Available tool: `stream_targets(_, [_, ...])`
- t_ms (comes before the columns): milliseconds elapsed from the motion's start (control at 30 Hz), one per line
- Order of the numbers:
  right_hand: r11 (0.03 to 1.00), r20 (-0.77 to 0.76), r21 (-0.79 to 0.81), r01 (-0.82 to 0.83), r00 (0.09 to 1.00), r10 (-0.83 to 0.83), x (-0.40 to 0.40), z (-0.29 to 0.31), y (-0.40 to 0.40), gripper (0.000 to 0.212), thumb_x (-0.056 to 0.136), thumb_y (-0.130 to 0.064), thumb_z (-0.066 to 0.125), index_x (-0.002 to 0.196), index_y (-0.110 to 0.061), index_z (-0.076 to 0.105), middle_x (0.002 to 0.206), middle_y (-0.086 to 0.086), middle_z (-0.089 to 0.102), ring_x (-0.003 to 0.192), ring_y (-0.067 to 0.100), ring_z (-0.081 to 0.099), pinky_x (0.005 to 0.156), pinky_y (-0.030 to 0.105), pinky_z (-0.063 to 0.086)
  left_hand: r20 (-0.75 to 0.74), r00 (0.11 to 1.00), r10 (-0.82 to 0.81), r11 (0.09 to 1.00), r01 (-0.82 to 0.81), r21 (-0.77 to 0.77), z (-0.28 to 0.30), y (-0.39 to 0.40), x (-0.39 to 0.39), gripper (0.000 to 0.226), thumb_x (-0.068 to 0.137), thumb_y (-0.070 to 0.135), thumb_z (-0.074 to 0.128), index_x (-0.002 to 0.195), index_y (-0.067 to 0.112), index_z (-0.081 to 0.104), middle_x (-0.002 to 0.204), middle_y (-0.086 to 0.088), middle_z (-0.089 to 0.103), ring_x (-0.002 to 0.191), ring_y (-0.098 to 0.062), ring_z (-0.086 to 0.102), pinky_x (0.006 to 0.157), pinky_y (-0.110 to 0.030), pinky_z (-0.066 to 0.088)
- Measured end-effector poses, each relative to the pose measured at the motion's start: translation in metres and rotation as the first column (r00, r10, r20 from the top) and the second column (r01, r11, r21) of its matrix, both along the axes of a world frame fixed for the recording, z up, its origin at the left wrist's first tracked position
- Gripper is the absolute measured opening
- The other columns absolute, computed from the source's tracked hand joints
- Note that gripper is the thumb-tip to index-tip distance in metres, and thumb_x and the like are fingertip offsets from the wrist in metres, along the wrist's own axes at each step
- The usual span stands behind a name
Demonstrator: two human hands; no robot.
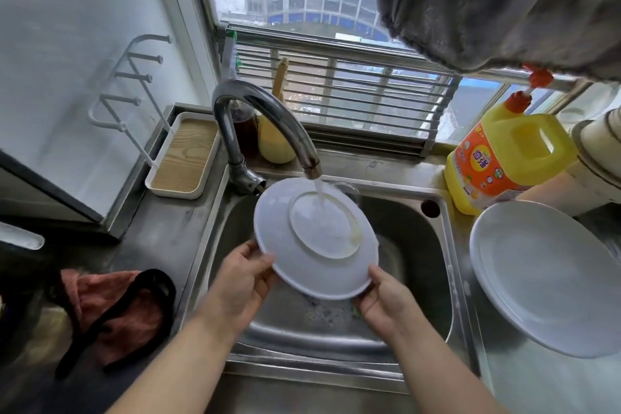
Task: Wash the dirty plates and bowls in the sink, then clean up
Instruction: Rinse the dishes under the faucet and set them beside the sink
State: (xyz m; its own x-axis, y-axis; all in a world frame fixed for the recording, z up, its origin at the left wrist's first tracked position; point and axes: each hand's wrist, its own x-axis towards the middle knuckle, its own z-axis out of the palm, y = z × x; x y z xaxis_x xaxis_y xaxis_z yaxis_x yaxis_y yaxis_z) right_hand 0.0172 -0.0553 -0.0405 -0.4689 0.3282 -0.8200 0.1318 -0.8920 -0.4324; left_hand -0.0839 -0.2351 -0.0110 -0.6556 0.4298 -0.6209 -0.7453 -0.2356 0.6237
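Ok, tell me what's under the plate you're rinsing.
Under the plate lies the sink basin, with food scraps near its bottom. The drain is covered.

Two white plates (316, 239) (544, 276); one faucet (265, 118); one yellow detergent jug (504, 158); one sink (420, 245); two hands (242, 279) (383, 296).

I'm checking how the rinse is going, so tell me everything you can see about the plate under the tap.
The plate is round, white and glossy, likely ceramic. Its underside faces the camera, showing a raised foot ring with a yellowish stain. It is tilted over the sink; water from the tap hits its base. The left hand and right hand grip its near rim.
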Motion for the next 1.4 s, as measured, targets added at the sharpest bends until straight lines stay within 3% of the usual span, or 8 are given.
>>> stream_targets(133, [0.995, 0.011, 0.089, -0.046, 0.999, 0.045, 0.004, 0.001, 0.003, 0.034, 0.105, -0.021, 0.034, 0.123, -0.007, 0.059, 0.114, 0.015, 0.067, 0.095, 0.026, 0.064, 0.082, 0.044, 0.054, 0.078, 0.981, -0.177, 0.980, 0.169, 0.101, 0.005, -0.003, 0.012, 0.059, 0.067, -0.010, 0.071, 0.122, 0.001, 0.052, 0.099, -0.018, 0.071, 0.086, -0.030, 0.071, 0.067, -0.035, 0.060])
stream_targets(233, [0.974, 0.040, 0.178, -0.143, 0.990, 0.138, 0.007, 0.007, 0.017, 0.031, 0.103, -0.021, 0.038, 0.109, -0.009, 0.066, 0.099, 0.015, 0.072, 0.087, 0.027, 0.068, 0.075, 0.042, 0.058, 0.104, 0.987, -0.121, 0.993, 0.121, 0.007, 0.006, 0.004, -0.008, 0.031, 0.093, 0.017, 0.055, 0.120, 0.001, 0.058, 0.097, -0.016, 0.073, 0.080, -0.025, 0.072, 0.060, -0.032, 0.059])
stream_targets(400, [0.991, 0.070, 0.126, -0.052, 0.997, 0.044, 0.003, 0.006, 0.017, 0.041, 0.104, -0.031, 0.035, 0.127, -0.006, 0.057, 0.118, 0.019, 0.064, 0.105, 0.032, 0.060, 0.099, 0.050, 0.045, 0.095, 0.995, 0.028, 0.999, -0.026, -0.026, 0.001, 0.023, -0.005, 0.020, 0.098, 0.005, 0.043, 0.111, 0.000, 0.058, 0.082, -0.013, 0.073, 0.070, -0.020, 0.071, 0.057, -0.030, 0.060])
stream_targets(567, [0.968, 0.111, 0.238, -0.082, 0.992, 0.057, 0.008, -0.003, 0.018, 0.038, 0.103, -0.033, 0.036, 0.128, -0.011, 0.054, 0.113, 0.019, 0.066, 0.103, 0.036, 0.062, 0.096, 0.054, 0.047, 0.171, 0.975, -0.143, 0.987, 0.128, 0.096, 0.003, 0.014, 0.009, 0.030, 0.083, -0.002, 0.055, 0.112, 0.000, 0.059, 0.094, -0.018, 0.071, 0.077, -0.025, 0.071, 0.062, -0.032, 0.061])
stream_targets(867, [0.948, 0.129, 0.317, -0.030, 0.992, -0.012, 0.011, -0.005, 0.036, 0.037, 0.103, -0.035, 0.038, 0.125, -0.011, 0.056, 0.117, 0.013, 0.065, 0.108, 0.027, 0.060, 0.101, 0.049, 0.045, 0.071, 0.997, -0.012, 0.999, 0.009, 0.041, -0.004, 0.025, 0.001, 0.018, 0.098, 0.005, 0.044, 0.098, 0.004, 0.062, 0.077, -0.008, 0.072, 0.064, -0.015, 0.070, 0.058, -0.027, 0.059])
stream_targets(1033, [0.964, -0.003, 0.245, 0.104, 0.994, -0.106, 0.013, 0.002, 0.042, 0.029, 0.105, -0.018, 0.036, 0.129, -0.012, 0.051, 0.114, 0.009, 0.061, 0.096, 0.016, 0.059, 0.072, 0.032, 0.052, 0.079, 0.996, -0.029, 0.996, 0.023, 0.080, -0.006, 0.035, -0.009, 0.019, 0.100, 0.010, 0.043, 0.103, 0.007, 0.062, 0.084, -0.007, 0.073, 0.071, -0.015, 0.070, 0.063, -0.028, 0.060])
stream_targets(1233, [0.949, -0.133, 0.226, 0.218, 0.972, -0.192, 0.010, 0.010, 0.057, 0.022, 0.103, -0.014, 0.037, 0.098, -0.017, 0.058, 0.102, 0.005, 0.064, 0.094, 0.020, 0.058, 0.099, 0.043, 0.044, 0.092, 0.991, -0.099, 0.995, 0.096, 0.031, -0.004, 0.055, -0.019, 0.030, 0.104, 0.010, 0.032, 0.106, 0.012, 0.061, 0.093, -0.009, 0.068, 0.084, -0.021, 0.061, 0.082, -0.040, 0.050])
stream_targets(1400, [0.943, -0.149, 0.209, 0.259, 0.962, -0.231, 0.016, 0.017, 0.067, 0.021, 0.103, -0.016, 0.038, 0.105, -0.020, 0.059, 0.107, 0.003, 0.064, 0.100, 0.020, 0.058, 0.103, 0.046, 0.040, 0.124, 0.983, -0.132, 0.991, 0.132, 0.007, -0.007, 0.071, -0.018, 0.033, 0.105, 0.011, 0.027, 0.124, 0.015, 0.054, 0.096, -0.009, 0.064, 0.083, -0.021, 0.057, 0.087, -0.042, 0.046])
